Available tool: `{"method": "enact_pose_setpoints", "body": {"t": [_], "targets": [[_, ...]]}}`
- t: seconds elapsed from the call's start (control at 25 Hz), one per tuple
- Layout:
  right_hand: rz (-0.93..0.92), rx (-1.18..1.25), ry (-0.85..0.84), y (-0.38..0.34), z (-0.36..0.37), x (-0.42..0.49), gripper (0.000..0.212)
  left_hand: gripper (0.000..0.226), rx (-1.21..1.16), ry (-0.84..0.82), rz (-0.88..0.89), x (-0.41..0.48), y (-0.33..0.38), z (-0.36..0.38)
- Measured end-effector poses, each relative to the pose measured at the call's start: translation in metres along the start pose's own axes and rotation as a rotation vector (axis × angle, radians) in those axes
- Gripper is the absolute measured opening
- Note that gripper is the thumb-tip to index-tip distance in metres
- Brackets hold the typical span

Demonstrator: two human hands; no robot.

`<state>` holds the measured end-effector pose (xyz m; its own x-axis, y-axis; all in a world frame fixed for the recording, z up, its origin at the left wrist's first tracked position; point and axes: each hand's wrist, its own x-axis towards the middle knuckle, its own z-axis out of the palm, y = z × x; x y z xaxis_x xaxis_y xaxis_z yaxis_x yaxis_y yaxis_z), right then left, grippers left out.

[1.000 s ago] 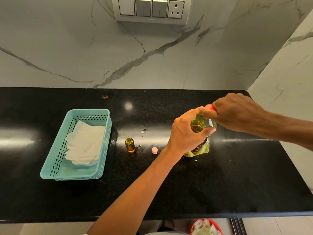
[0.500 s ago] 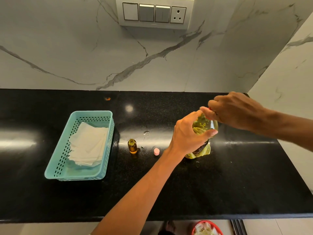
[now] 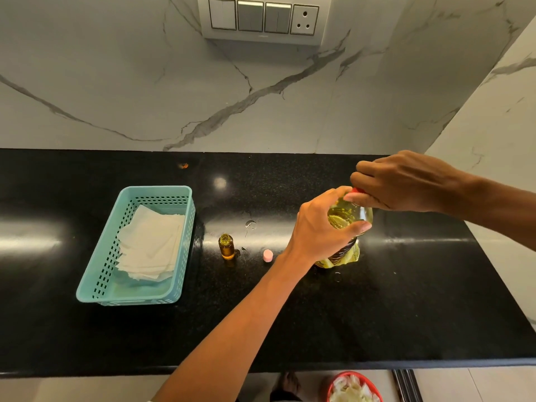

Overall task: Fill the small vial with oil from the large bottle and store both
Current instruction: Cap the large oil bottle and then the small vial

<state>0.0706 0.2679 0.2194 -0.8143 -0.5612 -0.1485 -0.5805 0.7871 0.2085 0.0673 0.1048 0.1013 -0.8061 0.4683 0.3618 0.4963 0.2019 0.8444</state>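
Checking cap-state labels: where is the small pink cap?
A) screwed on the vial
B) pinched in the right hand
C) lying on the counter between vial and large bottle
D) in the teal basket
C: the pink cap lies loose on the black counter, right of the open vial and apart from it, left of the large bottle.

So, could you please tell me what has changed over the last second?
The right hand only shifted its fingers slightly round the red cap, apparently twisting it. The left hand still grips the large bottle; the small vial, pink cap and basket stayed put.
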Motion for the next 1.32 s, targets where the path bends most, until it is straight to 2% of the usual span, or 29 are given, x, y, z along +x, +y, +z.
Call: {"method": "enact_pose_setpoints", "body": {"t": [0.04, 0.12, 0.16, 0.2, 0.28, 0.32, 0.4, 0.52, 0.6, 0.68, 0.76, 0.8, 0.84, 0.88, 0.96, 1.04, 1.16, 1.32], "targets": [[0.014, -0.064, -0.009, -0.006, -0.005, 0.002, 0.074, 0.04, -0.012, 0.01, 0.001, -0.001, 0.0, -0.001], [0.024, -0.26, 0.014, -0.024, -0.015, 0.002, 0.093, 0.038, -0.014, 0.027, -0.02, -0.001, -0.001, -0.001], [0.087, -0.326, -0.026, -0.033, -0.014, 0.002, 0.096, 0.039, -0.013, 0.029, -0.032, -0.001, -0.001, 0.0], [0.204, -0.33, -0.036, -0.045, -0.012, 0.002, 0.086, 0.041, -0.013, 0.026, -0.038, -0.001, -0.002, 0.002], [0.511, -0.325, -0.093, -0.059, -0.007, 0.012, 0.048, 0.043, -0.001, 0.02, -0.032, -0.001, -0.004, 0.003], [0.653, -0.296, -0.13, -0.063, -0.007, 0.017, 0.036, 0.043, 0.004, 0.016, -0.028, -0.002, -0.004, 0.003], [0.809, -0.202, -0.177, -0.067, -0.011, 0.023, 0.028, 0.044, -0.009, 0.0, -0.025, -0.003, -0.004, 0.002], [0.899, -0.142, -0.102, -0.075, -0.013, 0.025, 0.031, 0.043, -0.02, -0.02, -0.016, -0.004, -0.005, 0.0], [0.913, -0.049, 0.047, -0.07, -0.006, 0.021, 0.051, 0.045, -0.051, -0.034, -0.042, -0.002, -0.006, -0.002], [0.916, 0.215, 0.286, -0.062, 0.007, 0.008, 0.068, 0.051, -0.095, -0.075, -0.076, 0.0, -0.007, -0.004], [0.958, 0.65, 0.673, -0.067, 0.035, -0.012, 0.065, 0.061, -0.073, -0.105, -0.102, 0.0, -0.007, -0.003], [1.022, 0.826, 0.921, -0.077, 0.055, -0.022, 0.061, 0.068, -0.042, -0.115, -0.121, 0.0, -0.007, -0.002], [1.103, 0.95, 1.098, -0.09, 0.08, -0.031, 0.057, 0.075, -0.013, -0.123, -0.142, 0.0, -0.006, 0.0], [1.171, 1.024, 1.143, -0.106, 0.105, -0.037, 0.058, 0.081, 0.01, -0.121, -0.16, -0.002, -0.007, 0.001], [1.183, 1.089, 0.958, -0.134, 0.148, -0.04, 0.071, 0.085, 0.026, -0.077, -0.188, -0.013, -0.007, 0.001], [1.157, 1.062, 0.774, -0.146, 0.175, -0.034, 0.085, 0.077, 0.013, 0.025, -0.23, -0.034, -0.007, -0.007], [1.121, 1.113, 0.768, -0.146, 0.186, -0.018, 0.089, 0.054, -0.007, 0.166, -0.293, -0.084, -0.012, -0.023], [1.048, 1.13, 0.851, -0.135, 0.19, 0.004, 0.075, 0.022, -0.042, 0.266, -0.475, -0.154, -0.023, -0.036]]}}
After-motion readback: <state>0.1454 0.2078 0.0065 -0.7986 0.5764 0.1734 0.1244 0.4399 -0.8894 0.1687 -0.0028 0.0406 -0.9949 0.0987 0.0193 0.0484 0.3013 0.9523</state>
